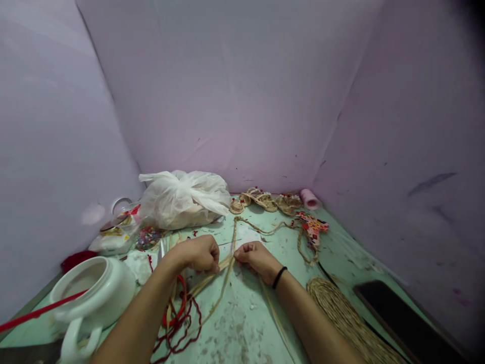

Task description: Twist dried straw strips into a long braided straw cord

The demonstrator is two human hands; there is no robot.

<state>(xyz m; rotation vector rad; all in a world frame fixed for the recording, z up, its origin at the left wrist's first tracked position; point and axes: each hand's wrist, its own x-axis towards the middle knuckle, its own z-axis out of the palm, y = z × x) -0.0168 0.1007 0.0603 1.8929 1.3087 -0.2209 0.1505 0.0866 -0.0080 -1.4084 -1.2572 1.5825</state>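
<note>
Holding straw strands (pixel 226 263), pale, narrow (splayed apart)

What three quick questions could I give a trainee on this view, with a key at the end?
1. Where is the black band worn?
2. True or false: the phone lies left of the pot.
3. The right hand holds:
A) the bag
B) the strands
C) the spool

Key:
1. On the right wrist.
2. False: the phone lies to the right of the pot.
3. B
</note>
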